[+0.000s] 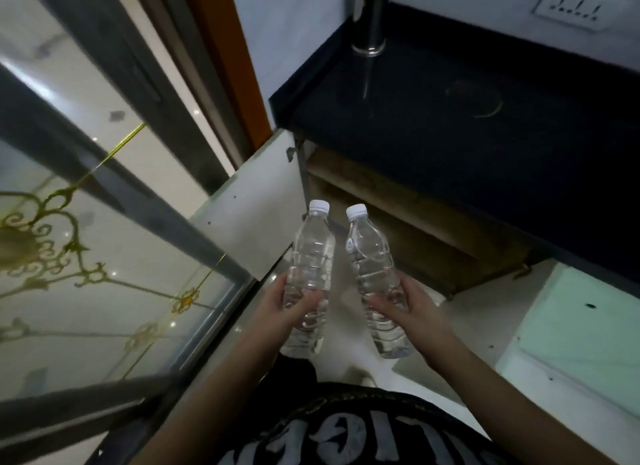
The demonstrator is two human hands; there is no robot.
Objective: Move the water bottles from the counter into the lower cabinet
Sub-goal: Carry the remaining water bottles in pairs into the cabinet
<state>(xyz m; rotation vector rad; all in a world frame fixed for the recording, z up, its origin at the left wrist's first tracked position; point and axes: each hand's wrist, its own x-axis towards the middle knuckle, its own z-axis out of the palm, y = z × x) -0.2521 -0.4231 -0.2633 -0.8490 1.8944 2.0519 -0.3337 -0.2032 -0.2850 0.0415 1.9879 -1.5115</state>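
Each hand's grip is clamped on a clear water bottle: left hand [282, 307] on the left bottle [309, 274], right hand [414, 303] on the right bottle [372, 274], both held before the open lower cabinet [398, 222]. They look full, so fairly heavy, with thin, smooth walls that probably dent; holding low on the ribbed body seems sound.

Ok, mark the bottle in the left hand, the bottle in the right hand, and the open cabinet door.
Left-hand bottle [310, 260]: head view, on its clear ribbed body.
Right-hand bottle [370, 257]: head view, on its clear body above the fingers.
Open cabinet door [258, 208]: head view, on its pale inner face.
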